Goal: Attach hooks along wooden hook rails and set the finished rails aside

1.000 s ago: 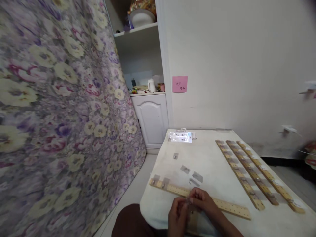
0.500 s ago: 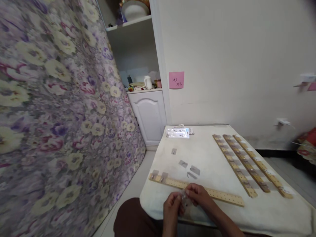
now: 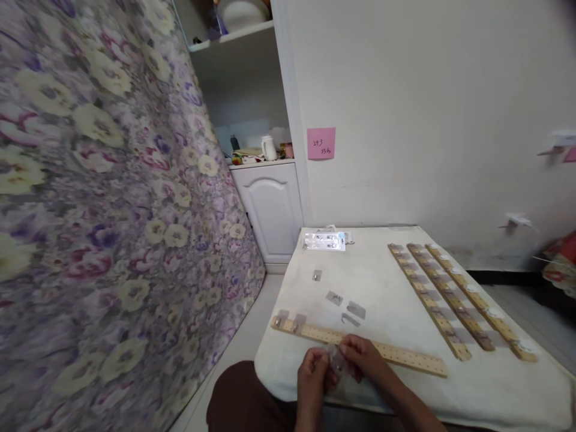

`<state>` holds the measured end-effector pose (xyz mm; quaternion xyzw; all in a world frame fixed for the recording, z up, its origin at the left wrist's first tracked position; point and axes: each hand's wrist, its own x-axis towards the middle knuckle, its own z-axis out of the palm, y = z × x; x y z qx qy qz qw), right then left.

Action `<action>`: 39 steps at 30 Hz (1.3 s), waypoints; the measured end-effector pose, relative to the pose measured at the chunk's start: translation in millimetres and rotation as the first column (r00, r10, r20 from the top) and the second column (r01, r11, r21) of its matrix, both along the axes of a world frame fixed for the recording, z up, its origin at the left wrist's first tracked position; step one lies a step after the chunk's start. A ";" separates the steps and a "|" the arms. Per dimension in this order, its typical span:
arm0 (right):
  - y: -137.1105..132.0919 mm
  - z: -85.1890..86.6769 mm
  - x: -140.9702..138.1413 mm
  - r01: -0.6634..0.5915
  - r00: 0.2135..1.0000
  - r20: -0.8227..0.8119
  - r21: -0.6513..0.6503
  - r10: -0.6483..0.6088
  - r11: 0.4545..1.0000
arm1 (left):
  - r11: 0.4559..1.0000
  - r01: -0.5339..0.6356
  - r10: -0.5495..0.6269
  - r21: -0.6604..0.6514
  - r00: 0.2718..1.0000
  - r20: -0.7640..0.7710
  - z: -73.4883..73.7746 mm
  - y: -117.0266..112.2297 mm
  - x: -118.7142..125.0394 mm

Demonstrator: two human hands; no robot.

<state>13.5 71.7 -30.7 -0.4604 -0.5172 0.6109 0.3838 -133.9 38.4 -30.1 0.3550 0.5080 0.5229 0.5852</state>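
Between my fingers is a clear adhesive hook (image 3: 336, 359), a see-through square pad with a small metal hook. My left hand (image 3: 315, 369) pinches its left side, and my right hand (image 3: 359, 355) pinches its right side. Both hands are closed, just in front of a wooden strip (image 3: 405, 357) with rows of holes. Two clear hooks (image 3: 296, 324) are on the strip's left end. Beyond it, several loose clear hooks (image 3: 334, 297) lie on the cloth. My hands hide the middle of the strip.
At right, three wooden strips (image 3: 443, 282) carry hooks along their length. A clear blister pack (image 3: 324, 241) lies at the far left of the white-covered table (image 3: 373, 270). A floral curtain (image 3: 112, 210) hangs at left; a wall stands behind.
My fingers have shifted slightly on the clear hook, and its tilt has changed a little. The view has moved slightly; the strips and loose hooks stay in place.
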 end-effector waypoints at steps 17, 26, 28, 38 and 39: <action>-3.3 11.1 -6.1 0.120 0.984 0.115 0.147 -0.138 0.982 | 0.972 0.020 0.077 -0.233 0.914 0.400 22.2 -19.3 15.6; -12.7 3.2 -3.9 0.026 1.000 0.012 -0.002 -0.026 1.000 | 0.959 -0.079 0.196 -0.271 0.877 0.439 36.6 -18.7 12.9; -10.5 3.1 -5.0 0.025 1.000 0.007 0.000 -0.025 1.000 | 0.963 -0.079 0.189 -0.258 0.881 0.434 33.6 -17.9 12.7; 28.6 24.1 -16.6 -0.028 0.977 0.210 0.282 -0.033 0.959 | 0.981 -0.049 0.093 -0.188 0.969 0.230 -3.2 -2.8 -1.2; 34.2 26.4 -18.8 -0.058 0.973 0.230 0.307 -0.015 0.950 | 0.984 -0.029 0.063 -0.173 0.979 0.193 -3.0 -1.8 -5.4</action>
